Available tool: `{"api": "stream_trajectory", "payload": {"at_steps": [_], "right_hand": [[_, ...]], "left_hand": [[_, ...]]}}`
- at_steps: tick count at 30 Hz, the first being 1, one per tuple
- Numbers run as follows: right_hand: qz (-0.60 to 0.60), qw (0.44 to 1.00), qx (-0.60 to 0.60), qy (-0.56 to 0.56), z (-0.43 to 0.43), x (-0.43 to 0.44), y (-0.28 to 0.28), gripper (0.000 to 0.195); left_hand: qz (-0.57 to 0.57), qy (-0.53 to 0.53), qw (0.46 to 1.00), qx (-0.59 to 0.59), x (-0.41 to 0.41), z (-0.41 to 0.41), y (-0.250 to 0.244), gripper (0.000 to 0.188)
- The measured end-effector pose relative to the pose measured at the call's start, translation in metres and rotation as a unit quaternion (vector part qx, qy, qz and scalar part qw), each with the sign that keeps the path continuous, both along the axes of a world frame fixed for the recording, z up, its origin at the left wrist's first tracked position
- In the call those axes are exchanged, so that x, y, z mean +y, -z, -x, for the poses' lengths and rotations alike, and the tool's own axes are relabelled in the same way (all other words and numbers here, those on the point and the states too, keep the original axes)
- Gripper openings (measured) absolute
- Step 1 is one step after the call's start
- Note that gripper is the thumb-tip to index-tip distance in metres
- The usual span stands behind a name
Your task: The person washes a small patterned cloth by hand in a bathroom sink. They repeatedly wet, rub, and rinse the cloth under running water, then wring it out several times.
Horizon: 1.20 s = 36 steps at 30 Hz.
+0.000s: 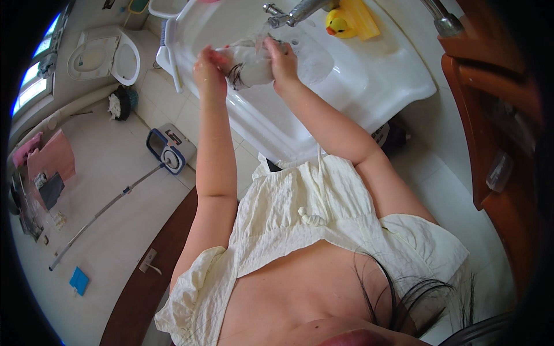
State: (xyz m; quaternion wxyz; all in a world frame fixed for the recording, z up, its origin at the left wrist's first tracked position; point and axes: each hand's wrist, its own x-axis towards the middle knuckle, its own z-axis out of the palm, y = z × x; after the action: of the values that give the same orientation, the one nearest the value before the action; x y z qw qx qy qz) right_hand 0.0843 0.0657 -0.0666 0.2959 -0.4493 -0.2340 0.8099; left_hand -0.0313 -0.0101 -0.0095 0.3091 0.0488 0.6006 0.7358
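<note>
A wet, whitish cloth (253,69) with dark printed lines is stretched between my hands over the white ceramic washbasin (359,78). My left hand (210,69) grips its left end, and my right hand (283,62) holds the right end with the fingers curled over it. Water falls from the metal tap (298,15) onto the upper part of the cloth, near my right fingers. Some of the cloth is hidden behind both hands. Shallow, slightly foamy water (318,65) lies in the bowl around the drain.
A yellow rubber duck (339,26) sits by the tap beside a yellow item (361,21). A white-handled brush (168,60) rests at the basin's left edge. An orange-brown wooden cabinet (461,108) flanks the right. Leftward are a toilet (125,65), mop bucket (173,140) and mop pole (99,214).
</note>
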Motion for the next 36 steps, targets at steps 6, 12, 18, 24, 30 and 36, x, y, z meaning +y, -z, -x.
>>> {"api": "stream_trajectory", "payload": {"at_steps": [6,12,18,24,30,36], "right_hand": [[-0.457,0.874,-0.155,-0.05,0.007,-0.007,-0.042,0.033],[-0.571,0.804,-0.153,-0.067,-0.001,-0.007,-0.042,0.034],[-0.449,0.886,-0.109,-0.036,-0.012,0.005,-0.027,0.032],[-0.203,0.979,-0.025,0.003,-0.016,0.009,-0.006,0.027],[0.062,0.991,0.106,0.062,-0.02,0.009,-0.007,0.025],[0.251,0.947,0.193,0.05,-0.025,0.001,0.015,0.039]], "left_hand": [[-0.093,-0.134,0.979,-0.122,-0.018,-0.004,0.026,0.033],[-0.047,0.044,0.972,-0.225,-0.009,-0.012,0.027,0.037],[0.038,0.028,0.986,-0.16,0.005,-0.016,0.031,0.04],[0.109,0.033,0.993,-0.014,0.02,-0.031,0.007,0.038],[0.259,0.087,0.956,0.11,0.03,-0.041,-0.016,0.042],[0.423,0.17,0.814,0.359,0.045,-0.057,-0.021,0.045]]}}
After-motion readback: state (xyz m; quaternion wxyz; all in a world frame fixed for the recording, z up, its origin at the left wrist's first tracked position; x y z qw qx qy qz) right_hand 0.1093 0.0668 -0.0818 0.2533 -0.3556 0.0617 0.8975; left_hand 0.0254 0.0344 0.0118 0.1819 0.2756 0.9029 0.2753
